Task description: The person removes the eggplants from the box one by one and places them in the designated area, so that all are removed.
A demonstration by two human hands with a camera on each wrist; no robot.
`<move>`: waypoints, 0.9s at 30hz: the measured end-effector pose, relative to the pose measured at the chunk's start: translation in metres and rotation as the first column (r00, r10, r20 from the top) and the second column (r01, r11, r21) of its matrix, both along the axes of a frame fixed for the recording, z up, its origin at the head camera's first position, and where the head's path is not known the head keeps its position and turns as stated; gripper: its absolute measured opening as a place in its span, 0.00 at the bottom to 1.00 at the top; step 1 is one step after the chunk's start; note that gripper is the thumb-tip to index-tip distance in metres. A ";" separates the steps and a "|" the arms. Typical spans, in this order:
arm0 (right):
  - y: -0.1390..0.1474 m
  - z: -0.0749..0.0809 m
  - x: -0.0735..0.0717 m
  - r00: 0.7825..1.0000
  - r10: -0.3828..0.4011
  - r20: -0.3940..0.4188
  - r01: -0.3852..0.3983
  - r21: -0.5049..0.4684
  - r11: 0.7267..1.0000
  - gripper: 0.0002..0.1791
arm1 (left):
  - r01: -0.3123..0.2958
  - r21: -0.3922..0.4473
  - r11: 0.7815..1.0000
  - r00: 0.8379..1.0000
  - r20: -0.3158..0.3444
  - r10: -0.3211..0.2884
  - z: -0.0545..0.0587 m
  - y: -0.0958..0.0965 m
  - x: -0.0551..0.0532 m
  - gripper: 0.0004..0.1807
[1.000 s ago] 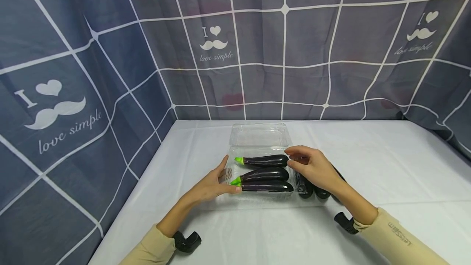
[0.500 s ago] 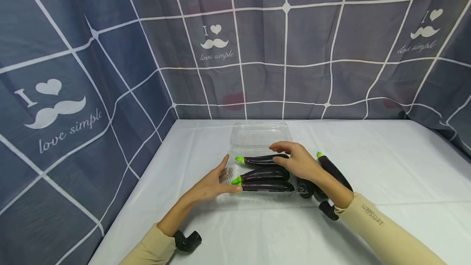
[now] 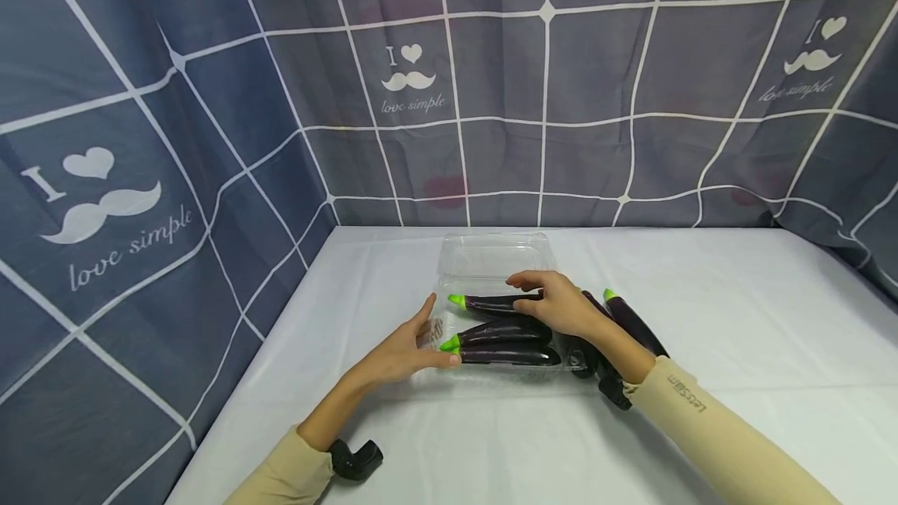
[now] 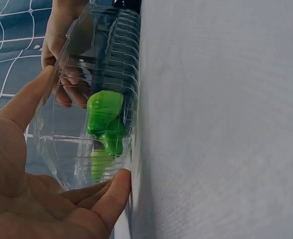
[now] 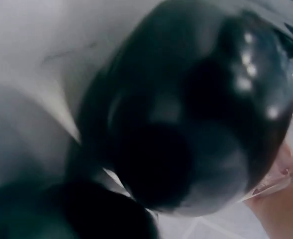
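A hinged clear plastic container (image 3: 435, 333) lies open, holding three dark purple eggplants with green stem ends. My left hand (image 3: 396, 349) grips its left end, thumb at the front rim and fingers round the back; the left wrist view shows these fingertips low by the table. Over the right part of the back eggplant (image 3: 487, 304) is my right hand (image 3: 557, 304), thumb and index finger spread apart, hiding that end. The middle eggplant (image 3: 505, 330) and front eggplant (image 3: 508, 354) lie side by side. Green stem ends (image 4: 105, 112) show through the container in the left wrist view.
Several more eggplants (image 3: 634, 323) lie right of the container, partly under my right forearm. Their dark bodies (image 5: 196, 104) fill much of the blurred right wrist view. The raised clear lid (image 3: 494, 256) stands behind. A grid-patterned curtain (image 3: 491, 84) hangs behind the white table (image 3: 737, 302).
My right hand has moved left from the back eggplant's right end to over its body, uncovering eggplants on the right. My left hand and the container stay in place.
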State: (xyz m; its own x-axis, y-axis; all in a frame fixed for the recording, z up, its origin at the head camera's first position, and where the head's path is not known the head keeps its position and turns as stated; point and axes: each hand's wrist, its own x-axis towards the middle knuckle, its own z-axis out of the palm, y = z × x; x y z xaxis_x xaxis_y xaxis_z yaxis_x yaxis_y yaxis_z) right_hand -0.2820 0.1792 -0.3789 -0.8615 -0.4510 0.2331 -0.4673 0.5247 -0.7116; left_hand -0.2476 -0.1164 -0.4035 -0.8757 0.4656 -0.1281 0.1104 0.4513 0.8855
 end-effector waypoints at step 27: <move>-0.016 -0.010 0.001 0.977 -0.084 -0.194 0.137 0.276 0.951 0.18 | -0.015 0.007 1.000 1.000 0.013 0.015 0.000 0.003 0.000 0.63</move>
State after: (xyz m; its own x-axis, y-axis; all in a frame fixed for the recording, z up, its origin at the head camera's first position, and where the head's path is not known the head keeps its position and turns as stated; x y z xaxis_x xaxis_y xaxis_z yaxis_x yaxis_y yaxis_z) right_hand -0.2810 0.1636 -0.3886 -0.8662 -0.4255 0.2621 -0.4996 0.7493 -0.4348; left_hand -0.2473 -0.1137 -0.4034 -0.8807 0.4535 -0.1366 0.0920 0.4468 0.8899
